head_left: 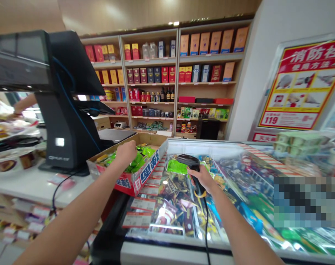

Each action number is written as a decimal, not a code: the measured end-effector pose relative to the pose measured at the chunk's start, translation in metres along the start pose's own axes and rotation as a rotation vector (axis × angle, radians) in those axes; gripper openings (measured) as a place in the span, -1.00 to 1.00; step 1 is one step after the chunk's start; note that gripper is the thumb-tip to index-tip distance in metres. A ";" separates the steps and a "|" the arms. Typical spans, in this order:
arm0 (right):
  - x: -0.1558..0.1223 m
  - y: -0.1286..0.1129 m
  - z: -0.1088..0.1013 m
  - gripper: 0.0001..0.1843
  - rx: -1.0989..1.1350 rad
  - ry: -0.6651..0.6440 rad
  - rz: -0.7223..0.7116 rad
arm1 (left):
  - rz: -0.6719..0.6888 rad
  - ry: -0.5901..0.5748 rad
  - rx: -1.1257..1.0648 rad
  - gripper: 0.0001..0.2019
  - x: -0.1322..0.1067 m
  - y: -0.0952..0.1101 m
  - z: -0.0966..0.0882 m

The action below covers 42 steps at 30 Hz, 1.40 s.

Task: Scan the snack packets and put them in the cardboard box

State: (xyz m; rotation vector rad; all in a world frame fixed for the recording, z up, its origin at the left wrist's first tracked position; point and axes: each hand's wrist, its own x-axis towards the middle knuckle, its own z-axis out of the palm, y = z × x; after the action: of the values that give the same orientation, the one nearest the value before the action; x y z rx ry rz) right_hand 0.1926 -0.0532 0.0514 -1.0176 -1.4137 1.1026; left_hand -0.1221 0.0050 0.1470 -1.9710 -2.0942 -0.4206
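Observation:
My right hand (pixel 202 176) grips a black barcode scanner (pixel 188 160), its fingers wrapped round the handle and its cable hanging down over the counter's front. A bright green packet (pixel 175 166) lies flat on the freezer's glass top, behind and left of the scanner. My left hand (pixel 126 151) is over an open cardboard box (pixel 141 178) in red, white and blue. Green packets (pixel 140 160) fill much of that box. The left fingers are curled closed among them; whatever they hold is hidden behind the hand.
Left of the box stands a black checkout terminal (pixel 68 110) on a white counter (pixel 15 180). Beneath the freezer glass (pixel 181 206) lie many wrapped goods. Egg cartons (pixel 300 141) are stacked at the right. Shelves (pixel 151 84) of boxed bottles line the back wall.

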 end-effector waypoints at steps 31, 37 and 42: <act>-0.003 -0.009 0.002 -0.74 0.133 0.070 -0.071 | -0.082 0.332 -0.888 -0.85 -0.059 0.108 0.069; -0.002 -0.006 0.006 -0.73 0.069 0.091 0.008 | -0.135 0.352 -0.974 -0.85 -0.057 0.101 0.094; -0.004 -0.007 0.009 -0.76 0.023 0.046 -0.006 | -0.125 0.357 -0.990 -0.85 -0.054 0.097 0.093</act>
State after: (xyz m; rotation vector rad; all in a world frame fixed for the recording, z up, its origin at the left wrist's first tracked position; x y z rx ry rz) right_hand 0.1838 -0.0597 0.0571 -1.0160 -1.3635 1.0822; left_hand -0.0194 -0.0066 0.0452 -1.9171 -1.9192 -1.9647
